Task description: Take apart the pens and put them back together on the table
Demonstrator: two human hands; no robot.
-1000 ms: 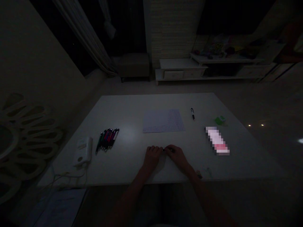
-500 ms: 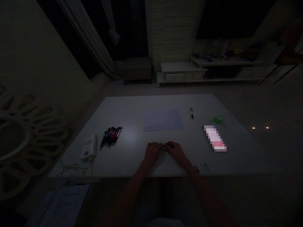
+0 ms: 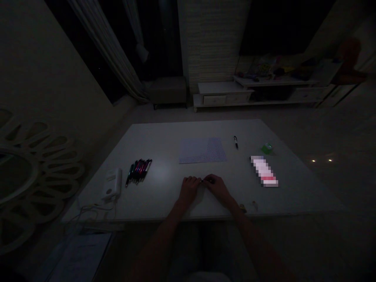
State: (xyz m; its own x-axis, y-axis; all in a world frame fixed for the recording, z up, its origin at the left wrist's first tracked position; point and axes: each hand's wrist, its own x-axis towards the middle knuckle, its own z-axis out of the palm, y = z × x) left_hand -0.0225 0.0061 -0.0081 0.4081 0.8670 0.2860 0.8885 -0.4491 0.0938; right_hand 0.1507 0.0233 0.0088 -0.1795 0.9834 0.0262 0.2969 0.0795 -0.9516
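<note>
Both our hands meet at a small dark object (image 3: pixel 203 181), the left hand (image 3: pixel 189 189) and right hand (image 3: pixel 219 188) pinching it narrowly above the white surface (image 3: pixel 160 196).

The white table (image 3: pixel 164 137) holds grouped pens (image 3: pixel 138 171), a paper sheet (image 3: pixel 202 150), a lone pen (image 3: pixel 236 142), and a blurred packet (image 3: pixel 263 171).

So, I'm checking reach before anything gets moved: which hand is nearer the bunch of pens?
Left. The left hand is closer, to the right of the bunch of pens in this view; the right hand is farther off, beyond the left hand on the side away from them.
</note>
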